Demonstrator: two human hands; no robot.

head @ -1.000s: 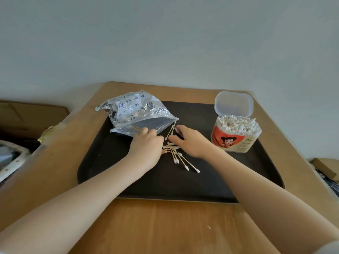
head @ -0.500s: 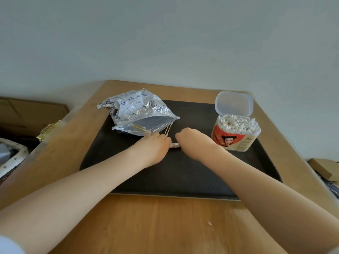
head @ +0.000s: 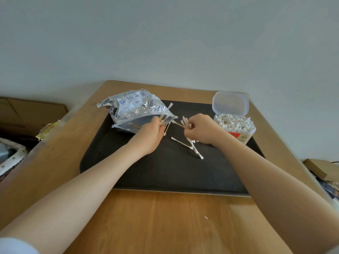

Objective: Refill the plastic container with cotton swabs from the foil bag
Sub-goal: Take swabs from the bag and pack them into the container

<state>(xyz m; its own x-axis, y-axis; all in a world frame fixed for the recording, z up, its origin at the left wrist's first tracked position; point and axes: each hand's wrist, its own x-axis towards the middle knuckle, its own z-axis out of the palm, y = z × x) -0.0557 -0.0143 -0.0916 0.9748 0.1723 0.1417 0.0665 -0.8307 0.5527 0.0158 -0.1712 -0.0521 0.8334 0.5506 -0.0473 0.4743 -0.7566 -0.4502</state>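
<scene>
On the black tray, head view, both hands gather spilled cotton swabs: the left hand pinches a few by the foil bag, the right hand grips a bundle, with loose swabs beneath. Next, I judge, comes aligning them and sliding them into the nearly full plastic container, just right of that hand.

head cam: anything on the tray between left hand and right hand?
Mostly bare black tray. A few loose cotton swabs lie there, nearer the right hand. Both it and the left hand grip swab bunches.
</scene>
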